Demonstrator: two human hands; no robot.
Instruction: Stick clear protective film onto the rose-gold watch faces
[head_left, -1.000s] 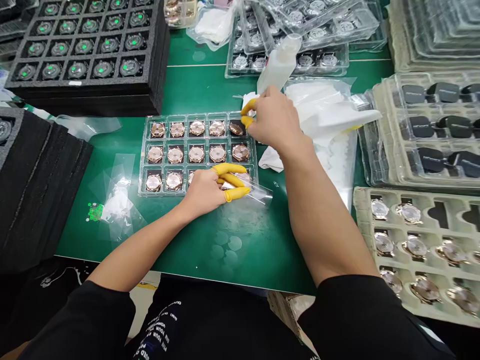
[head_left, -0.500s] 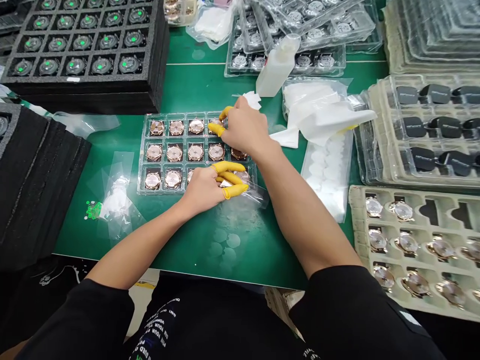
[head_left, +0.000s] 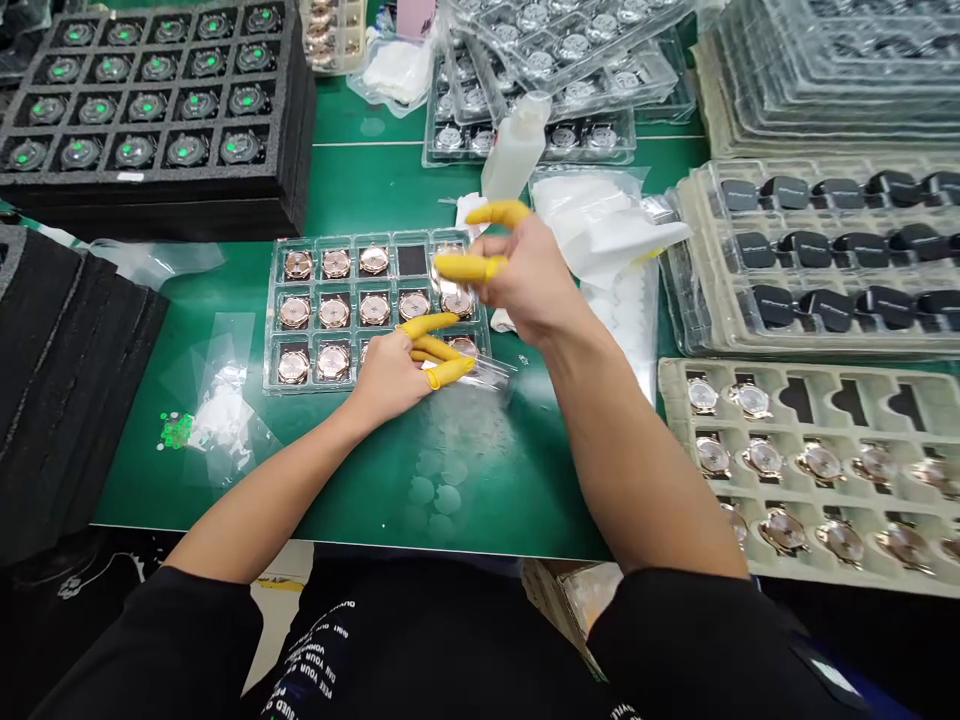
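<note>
A clear blister tray (head_left: 271, 312) of rose-gold watch heads (head_left: 335, 311) lies on the green mat; one cell in its top row (head_left: 411, 260) is empty. My right hand (head_left: 525, 285), with yellow finger cots, is raised over the tray's right end. Its thumb and fingers pinch a watch head (head_left: 437, 272) that is mostly hidden. At the tray's front right corner rests my left hand (head_left: 394, 368), its cotted fingers closed on a small clear plastic film (head_left: 487, 373).
A black foam tray of green-stickered watches (head_left: 150, 100) stands at the back left, with a black foam stack (head_left: 67, 380) at the left. A white bottle (head_left: 514, 150) and white wipes (head_left: 607, 225) lie behind my right hand. Beige watch trays (head_left: 810, 470) fill the right. Loose clear films (head_left: 217, 400) lie left.
My right hand reached left over the top row, then lifted away with a watch head, leaving that cell empty. My left hand stayed in place. The view shifted slightly.
</note>
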